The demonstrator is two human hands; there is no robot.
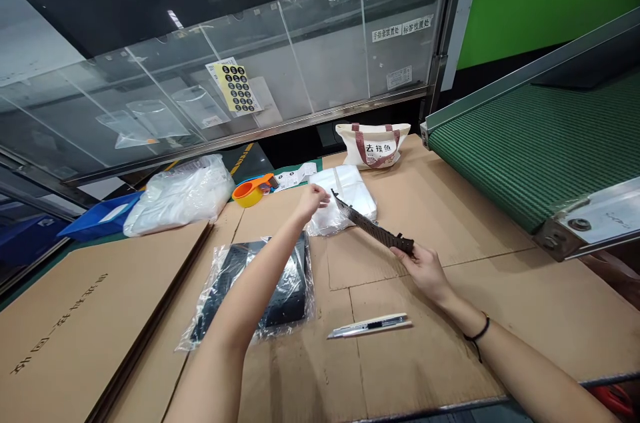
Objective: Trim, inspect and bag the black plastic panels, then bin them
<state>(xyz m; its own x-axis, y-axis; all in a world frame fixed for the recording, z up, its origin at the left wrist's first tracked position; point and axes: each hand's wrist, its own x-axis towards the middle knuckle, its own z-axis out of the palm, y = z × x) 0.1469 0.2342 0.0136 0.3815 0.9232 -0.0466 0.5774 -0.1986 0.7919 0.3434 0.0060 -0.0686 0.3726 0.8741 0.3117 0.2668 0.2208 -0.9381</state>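
Observation:
My right hand point(424, 271) grips one end of a thin black slotted plastic panel point(373, 228), holding it tilted above the table. Small clips stick out along the panel's edge. My left hand point(314, 200) is at the left side of a stack of clear plastic bags point(350, 186), its fingers curled together. Whether a bag edge is pinched in them is too small to make out. Under my left forearm lies a dark flat part in a clear bag point(287, 293). A utility knife point(370, 325) rests on the cardboard between my arms.
Folded cardboard point(90, 316) lies at left, near a blue tray point(90, 223) and a bulging plastic bag point(180, 193). An orange tape dispenser point(250, 191) and a canvas bag point(375, 145) stand at the back. A green conveyor point(540, 136) slopes down at right.

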